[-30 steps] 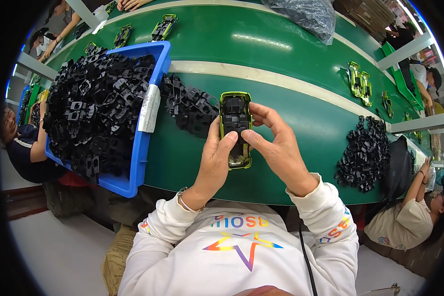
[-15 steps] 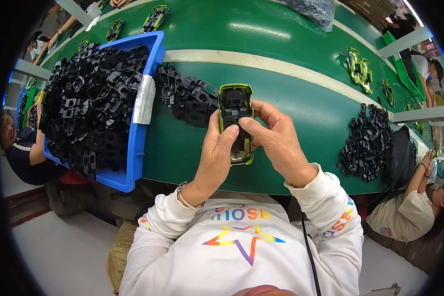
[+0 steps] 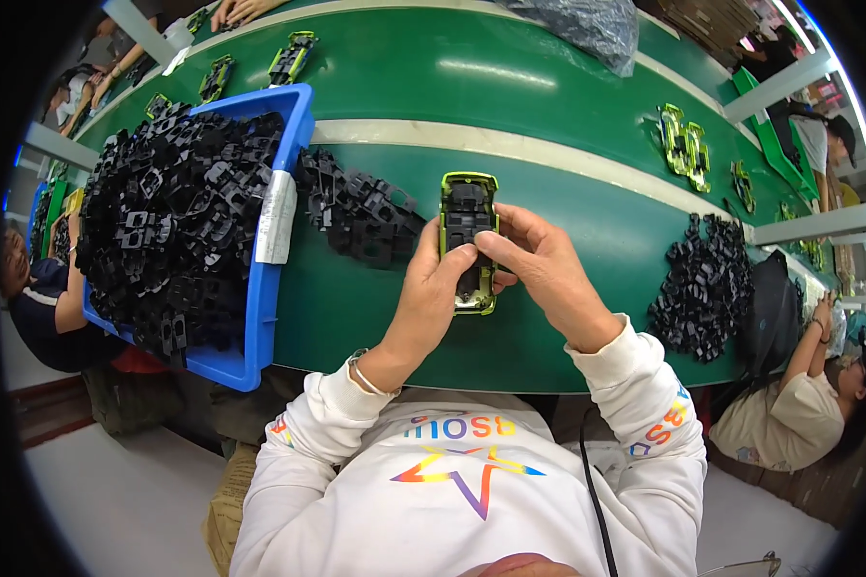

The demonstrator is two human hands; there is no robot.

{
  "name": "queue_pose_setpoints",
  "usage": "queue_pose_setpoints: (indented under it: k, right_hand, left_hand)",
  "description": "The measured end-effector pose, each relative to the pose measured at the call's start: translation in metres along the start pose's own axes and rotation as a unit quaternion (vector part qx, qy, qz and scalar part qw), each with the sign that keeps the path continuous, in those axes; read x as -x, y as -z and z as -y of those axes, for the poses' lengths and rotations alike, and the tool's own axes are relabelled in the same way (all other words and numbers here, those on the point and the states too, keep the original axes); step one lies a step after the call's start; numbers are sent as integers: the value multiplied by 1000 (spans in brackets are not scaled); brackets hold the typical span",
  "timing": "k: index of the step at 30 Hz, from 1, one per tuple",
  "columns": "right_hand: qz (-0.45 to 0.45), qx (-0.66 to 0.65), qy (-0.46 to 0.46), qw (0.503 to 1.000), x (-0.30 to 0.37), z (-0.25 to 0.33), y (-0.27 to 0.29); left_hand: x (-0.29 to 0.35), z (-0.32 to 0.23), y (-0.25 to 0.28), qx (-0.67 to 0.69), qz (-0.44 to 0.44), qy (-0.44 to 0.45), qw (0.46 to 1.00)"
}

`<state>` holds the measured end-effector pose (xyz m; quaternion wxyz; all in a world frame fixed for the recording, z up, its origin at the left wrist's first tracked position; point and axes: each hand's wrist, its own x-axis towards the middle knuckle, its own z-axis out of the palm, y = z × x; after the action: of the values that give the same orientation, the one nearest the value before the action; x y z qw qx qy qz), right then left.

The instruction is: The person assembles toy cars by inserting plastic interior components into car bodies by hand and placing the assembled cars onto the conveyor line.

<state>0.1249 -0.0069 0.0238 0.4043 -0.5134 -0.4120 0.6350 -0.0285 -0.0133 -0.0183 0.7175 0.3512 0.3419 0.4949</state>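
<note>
Between my two hands is a toy car body [image 3: 470, 303], lime green at the rim with a black plastic insert [image 3: 468, 229] lying in its open underside. My left hand [image 3: 431, 293] grips its left side, thumb pressed on the black part. From the right, my right hand [image 3: 546, 274] closes round the body, its thumb also on the insert. The fingers beneath the body are partly hidden. Just left of my hands lies a loose heap of flat black plastic parts [image 3: 356, 213] on the green table [image 3: 587, 337].
A blue bin [image 3: 265, 322] heaped with black parts stands at left. Small black pieces [image 3: 702, 288] are piled at right. More green car bodies [image 3: 685, 149] sit on the far belt [image 3: 491, 72], with a grey plastic bag [image 3: 587, 29]. Co-workers sit at both sides.
The view has shifted slightly. Both thumbs still press on the black insert, and the car body remains between my hands.
</note>
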Motion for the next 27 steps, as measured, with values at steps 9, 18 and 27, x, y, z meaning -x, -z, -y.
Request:
queue_pose_setpoints:
  k: [9,18,27]
  right_hand:
    - [-58,51,38,996,-129,30,51]
    - [-154,101,120,976,-325,26,32]
    - [-247,182,193,932,-336,13,47]
  left_hand:
    - [-15,-7,-8,14,-28,29,999]
    - [32,-5,38,-101,79,46,991]
    - [17,-2,35,-123,68,79,987]
